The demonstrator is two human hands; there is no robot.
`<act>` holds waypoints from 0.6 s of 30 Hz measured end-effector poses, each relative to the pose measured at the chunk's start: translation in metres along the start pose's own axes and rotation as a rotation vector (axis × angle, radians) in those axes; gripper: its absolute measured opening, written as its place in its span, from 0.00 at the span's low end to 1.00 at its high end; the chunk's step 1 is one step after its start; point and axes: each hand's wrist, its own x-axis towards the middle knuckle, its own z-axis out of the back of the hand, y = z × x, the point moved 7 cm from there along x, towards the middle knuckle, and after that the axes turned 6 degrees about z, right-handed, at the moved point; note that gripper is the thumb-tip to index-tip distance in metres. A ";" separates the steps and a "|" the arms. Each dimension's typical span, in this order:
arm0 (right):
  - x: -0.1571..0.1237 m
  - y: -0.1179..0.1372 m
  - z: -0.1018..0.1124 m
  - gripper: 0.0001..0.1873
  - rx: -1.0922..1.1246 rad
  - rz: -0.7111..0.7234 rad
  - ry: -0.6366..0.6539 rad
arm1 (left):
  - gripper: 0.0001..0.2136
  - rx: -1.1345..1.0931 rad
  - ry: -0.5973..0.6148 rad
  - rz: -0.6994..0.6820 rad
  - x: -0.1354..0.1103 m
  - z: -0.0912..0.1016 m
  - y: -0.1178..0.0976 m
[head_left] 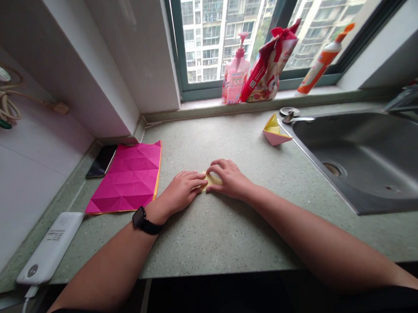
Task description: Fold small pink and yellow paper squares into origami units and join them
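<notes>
Speckled counter (200, 243) runs under both hands. Steel sink (384, 158) sits well right of the right hand. Magenta paper stack (131, 176), creased, yellow-orange at its edge, lies left of the left hand, just beyond the wrist. Left hand (182, 189): fingers pressed together, thumb tucked close, holding the left end of the small paper piece. Right hand (230, 178): half open, fingers and thumb curled into a C around the piece's right part, tips at it; can't tell if it's squeezing or just steadying. White power bank (54, 246) is far left of the left hand, nearer the body, cable in. Dark phone (102, 161) lies farther left and beyond that hand, beside the stack. Folded paper boat (276, 135), pink outside, yellow inside, stands beyond and right of the right hand, near the sink edge. Yellow paper piece (214, 180) is on the counter between the hands: pale, small, mostly hidden by fingers, fold details unreadable.
</notes>
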 end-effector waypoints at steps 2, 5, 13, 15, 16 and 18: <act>-0.001 -0.005 -0.002 0.31 0.003 -0.026 0.016 | 0.11 0.001 0.003 0.009 -0.001 0.000 0.001; -0.003 -0.018 -0.002 0.39 0.020 -0.062 0.056 | 0.13 0.007 0.005 0.028 -0.002 0.000 0.004; -0.008 -0.060 0.006 0.52 0.073 -0.125 0.216 | 0.17 0.009 0.063 0.036 -0.004 0.001 0.005; -0.009 -0.066 0.008 0.54 0.084 -0.129 0.245 | 0.18 0.006 0.076 0.008 -0.005 0.002 0.005; -0.010 -0.068 0.009 0.55 0.091 -0.130 0.256 | 0.18 0.006 0.086 -0.008 -0.005 0.003 0.006; -0.011 -0.070 0.010 0.55 0.103 -0.126 0.270 | 0.18 0.016 0.110 -0.032 -0.006 0.003 0.008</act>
